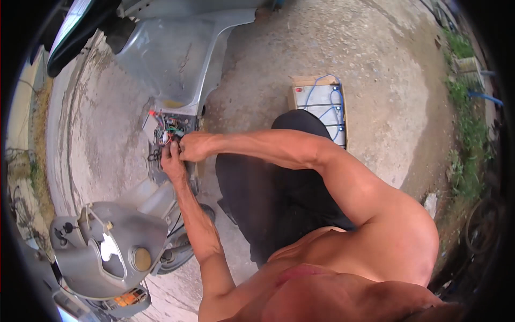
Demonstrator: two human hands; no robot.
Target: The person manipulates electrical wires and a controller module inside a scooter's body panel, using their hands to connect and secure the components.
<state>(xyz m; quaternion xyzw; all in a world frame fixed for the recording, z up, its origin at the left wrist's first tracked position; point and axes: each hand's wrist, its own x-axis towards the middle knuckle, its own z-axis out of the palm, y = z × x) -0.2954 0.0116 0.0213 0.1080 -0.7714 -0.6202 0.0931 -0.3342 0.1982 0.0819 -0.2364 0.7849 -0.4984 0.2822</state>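
Note:
My left hand (173, 160) reaches into an opened compartment in the floor of a grey scooter, among coloured wires and connectors (170, 123). My right hand (196, 146) is beside it, coming in from the right. The fingers of both hands are bent closed around a spot at the lower edge of the wiring; what they hold is hidden or too small to name. A small silver box (149, 127) lies at the left of the wires. Black cable loops (154, 155) hang just left of my left hand.
A grey scooter body panel (166, 53) rises above the compartment; the scooter's front (118, 252) is at lower left. An open carton of batteries (322, 95) with blue cables sits on the concrete beyond my dark-trousered knee (289, 198). Weeds (464, 155) and a wheel (483, 225) line the right edge.

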